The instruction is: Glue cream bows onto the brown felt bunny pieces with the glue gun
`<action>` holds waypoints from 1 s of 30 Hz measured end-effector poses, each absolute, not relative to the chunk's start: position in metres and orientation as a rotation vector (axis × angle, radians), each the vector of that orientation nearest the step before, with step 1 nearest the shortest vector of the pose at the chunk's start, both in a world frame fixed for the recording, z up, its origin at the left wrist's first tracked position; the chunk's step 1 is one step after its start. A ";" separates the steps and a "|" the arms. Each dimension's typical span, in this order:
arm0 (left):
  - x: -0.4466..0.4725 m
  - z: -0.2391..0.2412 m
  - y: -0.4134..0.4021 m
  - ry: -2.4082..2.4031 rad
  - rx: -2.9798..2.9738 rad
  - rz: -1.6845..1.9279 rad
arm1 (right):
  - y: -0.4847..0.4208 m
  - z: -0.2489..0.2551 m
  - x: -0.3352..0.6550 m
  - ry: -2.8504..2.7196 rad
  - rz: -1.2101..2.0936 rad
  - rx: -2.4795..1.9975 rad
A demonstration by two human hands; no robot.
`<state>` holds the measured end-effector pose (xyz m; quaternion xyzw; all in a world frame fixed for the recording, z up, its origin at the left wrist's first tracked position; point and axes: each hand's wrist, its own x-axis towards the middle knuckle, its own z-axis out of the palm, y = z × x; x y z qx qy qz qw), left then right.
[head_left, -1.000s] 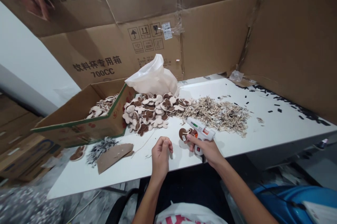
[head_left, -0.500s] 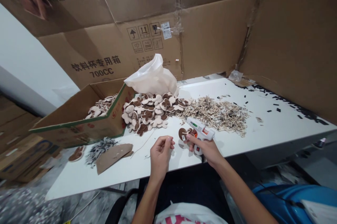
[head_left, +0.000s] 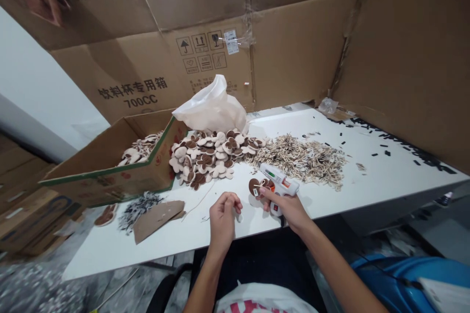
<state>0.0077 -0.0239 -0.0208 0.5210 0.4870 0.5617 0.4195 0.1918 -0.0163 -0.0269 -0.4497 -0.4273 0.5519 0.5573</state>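
White glue gun (head_left: 281, 179), brown patch (head_left: 253, 185) in right grip (head_left: 288, 206).

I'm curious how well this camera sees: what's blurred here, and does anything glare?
Head view: floor clutter at lower left looks smeared; head view: tape on the cardboard wall glints; head view: the glue gun in the right hand looks fairly clear.

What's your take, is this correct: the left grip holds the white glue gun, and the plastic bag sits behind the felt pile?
Wrong side: the head view shows the right grip holding the white glue gun. The plastic bag does sit behind the felt pile.
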 end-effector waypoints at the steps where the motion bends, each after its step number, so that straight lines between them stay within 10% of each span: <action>1: 0.007 -0.022 -0.024 1.206 1.316 1.398 | -0.016 -0.028 0.192 -1.006 1.305 -1.069; 30: 0.007 -0.023 -0.023 1.230 1.244 1.445 | -0.016 -0.029 0.193 -1.023 1.293 -1.029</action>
